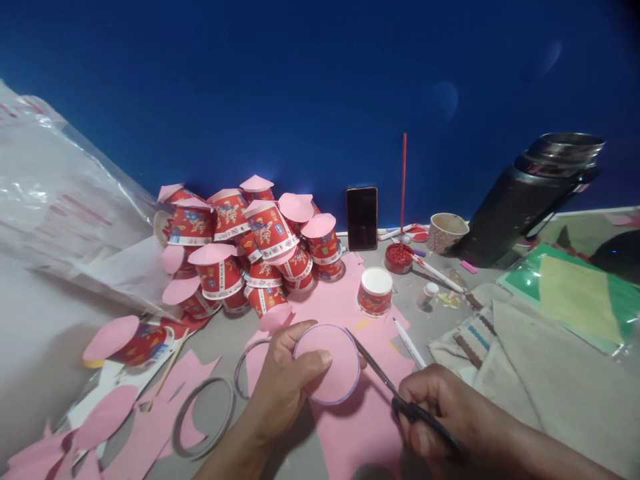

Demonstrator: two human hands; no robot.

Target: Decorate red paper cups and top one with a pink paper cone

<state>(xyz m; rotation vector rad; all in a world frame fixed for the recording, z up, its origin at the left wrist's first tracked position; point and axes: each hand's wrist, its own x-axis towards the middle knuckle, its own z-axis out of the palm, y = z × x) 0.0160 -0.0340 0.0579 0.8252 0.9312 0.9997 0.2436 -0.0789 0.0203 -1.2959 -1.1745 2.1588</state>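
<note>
A round pink paper disc (333,380) with a blue-purple outline is pinched in my left hand (285,380), its thumb lying on top. Black-handled scissors (385,379) are gripped in my right hand (445,420); their blades point up and left, close to the disc's right edge. Whether the blades touch the paper I cannot tell. Beneath both hands lies a large pink paper sheet (345,440). A white marker (409,343) rests just beyond my right hand. Two tape rings lie by my left forearm, the nearer a grey ring (181,427).
Red paper cups (219,277) with pink cone tops are piled at the back left. A single cup (375,292) stands mid-table. Behind are a phone (362,219), a red container (399,258) and a black flask (520,200). Pink scraps (145,427) lie left, folded cloth (560,373) right.
</note>
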